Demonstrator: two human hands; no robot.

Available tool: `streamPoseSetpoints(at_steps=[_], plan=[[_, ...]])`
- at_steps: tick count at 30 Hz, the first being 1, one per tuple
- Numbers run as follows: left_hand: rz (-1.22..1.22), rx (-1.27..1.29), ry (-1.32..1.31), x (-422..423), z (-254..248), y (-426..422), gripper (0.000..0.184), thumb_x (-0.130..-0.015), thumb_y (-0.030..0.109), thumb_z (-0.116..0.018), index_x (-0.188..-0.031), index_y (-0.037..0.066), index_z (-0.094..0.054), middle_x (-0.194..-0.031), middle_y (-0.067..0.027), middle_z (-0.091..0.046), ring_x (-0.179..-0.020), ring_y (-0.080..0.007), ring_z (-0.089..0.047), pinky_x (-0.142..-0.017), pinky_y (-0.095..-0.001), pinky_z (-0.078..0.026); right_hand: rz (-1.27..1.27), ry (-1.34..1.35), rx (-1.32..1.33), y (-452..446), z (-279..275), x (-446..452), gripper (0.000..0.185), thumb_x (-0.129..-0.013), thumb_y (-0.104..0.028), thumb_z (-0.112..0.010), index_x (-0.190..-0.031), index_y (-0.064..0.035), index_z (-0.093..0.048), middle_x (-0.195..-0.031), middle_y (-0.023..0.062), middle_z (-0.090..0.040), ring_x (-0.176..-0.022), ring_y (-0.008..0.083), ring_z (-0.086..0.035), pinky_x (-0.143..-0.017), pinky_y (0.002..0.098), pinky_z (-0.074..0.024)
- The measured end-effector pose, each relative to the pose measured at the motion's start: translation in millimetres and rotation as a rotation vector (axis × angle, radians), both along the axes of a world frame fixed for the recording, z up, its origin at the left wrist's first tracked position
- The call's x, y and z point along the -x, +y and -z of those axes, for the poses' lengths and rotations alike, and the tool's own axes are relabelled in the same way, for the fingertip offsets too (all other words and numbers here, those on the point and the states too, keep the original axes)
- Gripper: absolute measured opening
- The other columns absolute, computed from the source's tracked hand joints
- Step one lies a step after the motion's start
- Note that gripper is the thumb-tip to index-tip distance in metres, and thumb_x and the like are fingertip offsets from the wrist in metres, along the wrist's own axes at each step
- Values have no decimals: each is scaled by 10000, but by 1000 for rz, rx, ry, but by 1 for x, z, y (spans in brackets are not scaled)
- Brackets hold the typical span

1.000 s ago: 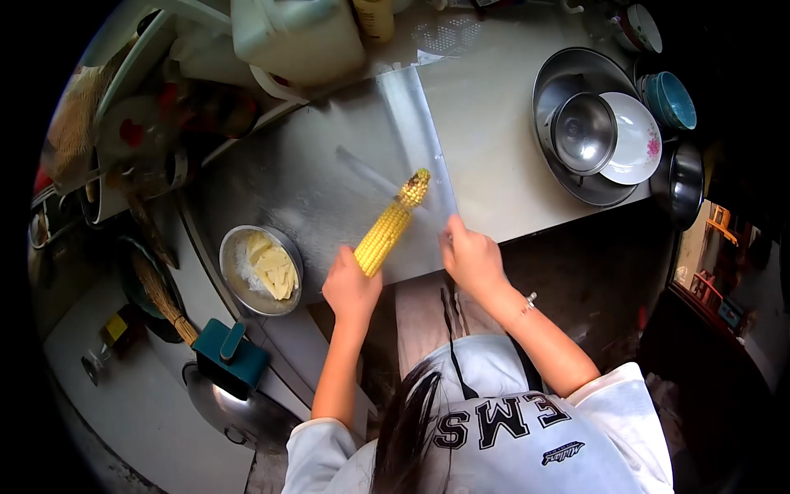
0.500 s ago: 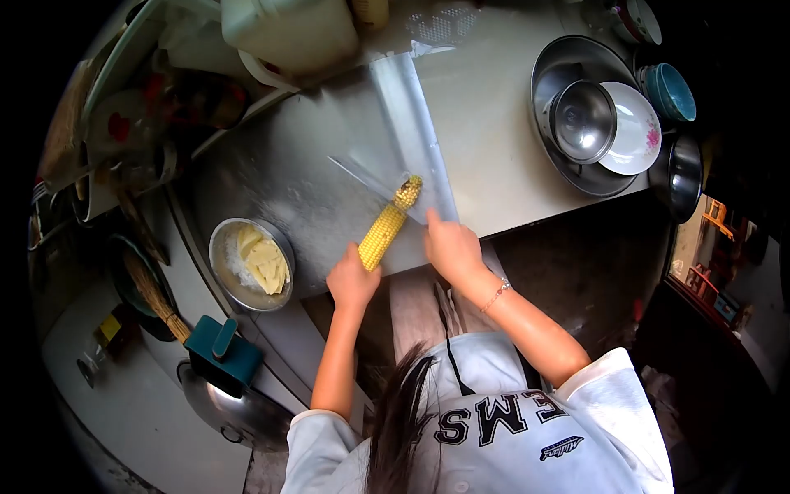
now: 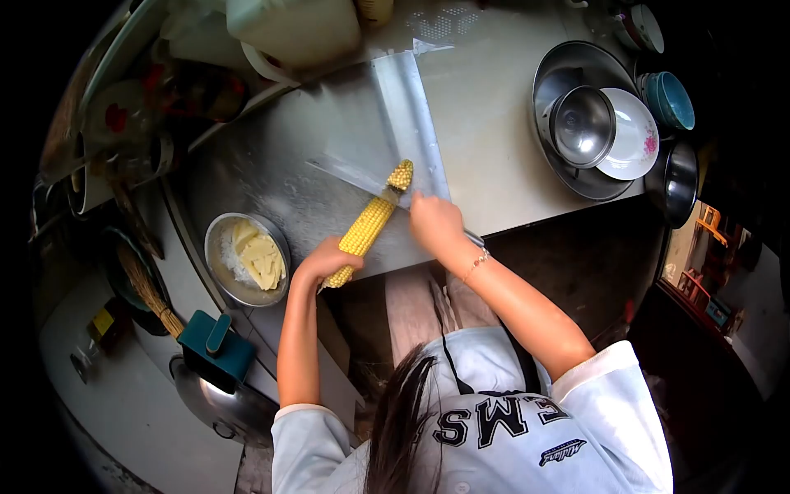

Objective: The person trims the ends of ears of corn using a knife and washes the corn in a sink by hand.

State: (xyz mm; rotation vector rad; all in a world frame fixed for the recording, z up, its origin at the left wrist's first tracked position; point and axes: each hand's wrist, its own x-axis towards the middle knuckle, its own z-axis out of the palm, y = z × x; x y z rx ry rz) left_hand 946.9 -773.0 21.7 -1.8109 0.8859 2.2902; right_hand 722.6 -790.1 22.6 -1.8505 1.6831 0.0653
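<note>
My left hand (image 3: 327, 259) is wrapped round the lower end of a yellow corn cob (image 3: 367, 226), which slants up and to the right over the metal sheet (image 3: 296, 148). A dark, narrow notch crosses the cob near its upper end. My right hand (image 3: 436, 222) is closed on a knife (image 3: 346, 176); its thin blade reaches left across the cob at the notch, and the handle end shows beside my wrist. At the left, a metal bowl (image 3: 247, 297) holds pale yellow pieces and white grains.
A large metal basin (image 3: 547, 70) with a small metal bowl (image 3: 583, 123) and a flowered plate (image 3: 629, 148) stands at the right, near teal bowls (image 3: 675, 100). A white container (image 3: 296, 33) stands behind. A teal box (image 3: 216, 350) is at lower left.
The cob has shifted down and left with my left hand, and turned a little. My right hand and the knife have moved slightly up and left.
</note>
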Motion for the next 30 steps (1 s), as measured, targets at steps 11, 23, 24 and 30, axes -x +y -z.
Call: streamPoseSetpoints(at_steps=[11, 23, 24, 30], plan=[[-119, 578, -168, 12, 2, 52, 412, -608, 118, -695, -980, -8, -570, -817, -74, -608, -746, -150, -570, -701, -294, -456, 134, -279, -69, -1, -46, 34, 254, -795, -233, -588, -695, -3, -543, -552, 172, -544, -547, 348, -567, -508, 418, -439], [-902, 454, 379, 30, -35, 70, 474, -795, 277, -638, -1143, 35, -427, -808, -105, -546, -645, -175, -558, -578, -273, -473, 262, -176, 355, 28, -11, 55, 209, -690, -110, -650, -817, -30, -504, -691, 117, -595, -622, 300, -588, -560, 376, -459], [-902, 416, 482, 32, -49, 69, 494, -872, 425, -481, -1171, 44, -383, -799, -128, -523, -597, -203, -549, -525, -290, -473, 270, -130, 379, 27, -5, 52, 226, -693, -110, -652, -831, -19, -499, -707, 133, -589, -648, 315, -587, -578, 384, -461], [-1117, 143, 847, 50, -107, 76, 655, -887, 529, -340, -1308, 32, -275, -832, -127, -462, -521, -199, -495, -470, -294, -455, 280, -136, 344, 22, 19, 36, 239, -718, -102, -638, -857, 17, -486, -745, 174, -580, -700, 354, -580, -626, 419, -459]])
